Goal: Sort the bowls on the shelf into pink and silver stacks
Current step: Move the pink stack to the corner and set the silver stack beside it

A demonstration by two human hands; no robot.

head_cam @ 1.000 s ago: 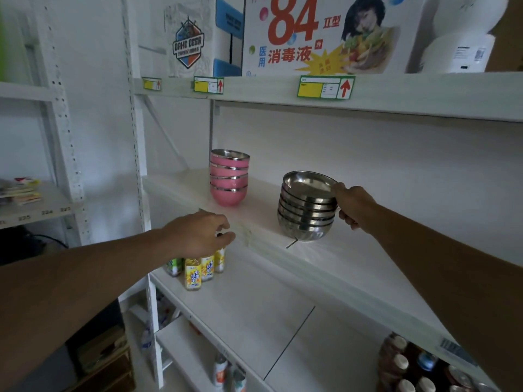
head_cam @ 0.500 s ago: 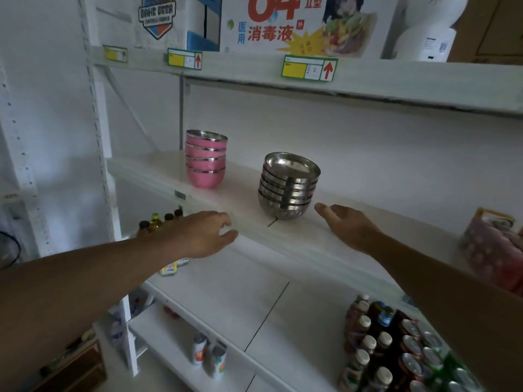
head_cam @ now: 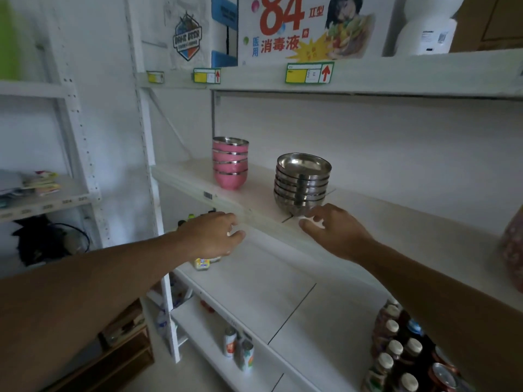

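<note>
My left hand [head_cam: 210, 236] hangs at the lower middle of the frame, just in front of the shelf's [head_cam: 254, 215] front edge, fingers loosely curled and holding nothing; it has barely shifted from half a second ago. My right hand [head_cam: 336, 232], right of centre, is empty too, its fingers spread and now curled closer to the foot of the silver stack [head_cam: 302, 183], whether touching it I cannot tell; a second ago that hand was gripping the side of the stack. Low in the frame, beneath my right forearm, bottles [head_cam: 396, 355] with pale caps crowd the lower right, and two cans [head_cam: 239, 349] stand on a lower board near bottom centre. On the shelf, the silver stack sits at the centre, and the pink stack [head_cam: 230, 162] stands apart from it, further back and to the left. Nothing blocks either stack. Above, price tags [head_cam: 310, 73] line the upper shelf edge, with a printed box [head_cam: 308, 26] along the top of the frame.
</note>
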